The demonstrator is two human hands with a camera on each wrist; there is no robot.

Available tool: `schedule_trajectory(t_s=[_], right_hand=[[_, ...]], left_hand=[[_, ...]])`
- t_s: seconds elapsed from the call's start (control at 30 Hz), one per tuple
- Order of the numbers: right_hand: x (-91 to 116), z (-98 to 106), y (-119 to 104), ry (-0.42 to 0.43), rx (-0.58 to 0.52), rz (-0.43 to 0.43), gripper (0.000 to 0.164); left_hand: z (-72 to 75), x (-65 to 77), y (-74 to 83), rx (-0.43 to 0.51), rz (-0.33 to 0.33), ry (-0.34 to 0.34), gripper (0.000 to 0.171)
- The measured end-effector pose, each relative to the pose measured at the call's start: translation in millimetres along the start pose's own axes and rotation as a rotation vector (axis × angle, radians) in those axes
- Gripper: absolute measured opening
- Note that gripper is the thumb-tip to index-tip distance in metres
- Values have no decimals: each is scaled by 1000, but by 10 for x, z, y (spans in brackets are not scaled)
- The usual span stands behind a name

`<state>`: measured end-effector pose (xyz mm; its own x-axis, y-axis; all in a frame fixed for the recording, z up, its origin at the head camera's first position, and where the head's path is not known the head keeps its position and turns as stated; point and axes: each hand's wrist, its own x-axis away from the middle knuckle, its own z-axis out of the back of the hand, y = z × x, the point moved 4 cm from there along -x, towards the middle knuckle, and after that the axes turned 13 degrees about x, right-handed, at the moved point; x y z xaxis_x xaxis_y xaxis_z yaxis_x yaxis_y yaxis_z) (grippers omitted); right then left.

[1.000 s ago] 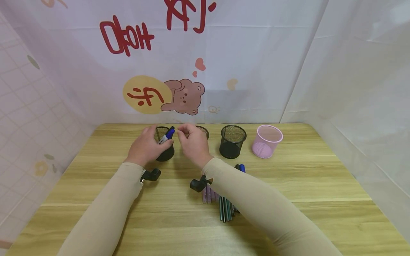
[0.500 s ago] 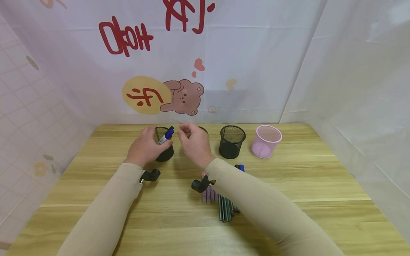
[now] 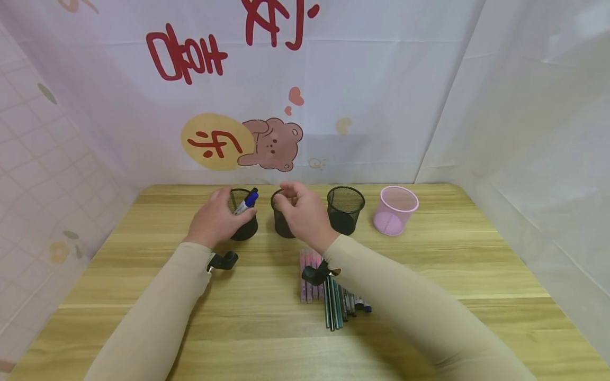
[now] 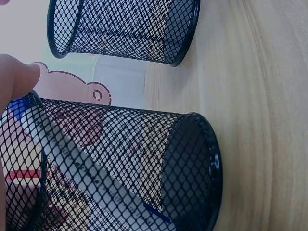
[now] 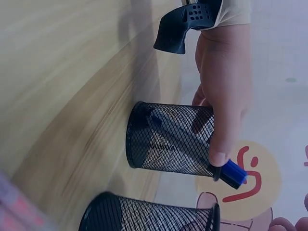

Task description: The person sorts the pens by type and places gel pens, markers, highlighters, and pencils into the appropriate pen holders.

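Note:
My left hand [image 3: 214,218] grips the leftmost black mesh pen cup [image 3: 245,231], with its thumb at the rim. A white-barrelled marker with a blue cap [image 3: 251,199] leans inside that cup, and a black tip shows beside the cap. Through the mesh in the left wrist view, the marker's printed barrel [image 4: 91,178] runs slanting toward the base. My right hand [image 3: 308,214] is in front of the second black mesh cup [image 3: 282,225], partly covering it; the fingers are loosely bent and I see nothing held. Most of the right hand is outside its wrist view.
A third black mesh cup [image 3: 346,209] and a pink mesh cup [image 3: 394,214] stand farther right in the row. Pink pens [image 3: 308,291], green pencil-like sticks [image 3: 333,312] and several markers [image 3: 364,306] lie in front, partly under the right sleeve. A printed cloth hangs behind.
My right hand has moved right, away from the leftmost cup, uncovering more of the second cup and the pink pens. The left hand, its cup and the marker stay in place.

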<state>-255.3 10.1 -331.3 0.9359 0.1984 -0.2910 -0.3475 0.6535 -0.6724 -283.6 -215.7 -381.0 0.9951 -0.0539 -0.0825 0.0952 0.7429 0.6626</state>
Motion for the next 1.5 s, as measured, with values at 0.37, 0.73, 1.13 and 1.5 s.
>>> schedule_trajectory(t_s=[0.37, 0.73, 1.13, 1.5], right_hand=[[107, 276, 158, -9, 149, -5, 36], [161, 589, 381, -6, 268, -11, 33], [262, 828, 795, -219, 399, -52, 41], [385, 984, 984, -258, 491, -16, 29]], left_hand=[[-2, -5, -4, -13, 13, -10, 102], [-6, -18, -18, -16, 8, -8, 102], [-1, -9, -15, -15, 17, -8, 106], [-8, -12, -12, -11, 21, -12, 107]])
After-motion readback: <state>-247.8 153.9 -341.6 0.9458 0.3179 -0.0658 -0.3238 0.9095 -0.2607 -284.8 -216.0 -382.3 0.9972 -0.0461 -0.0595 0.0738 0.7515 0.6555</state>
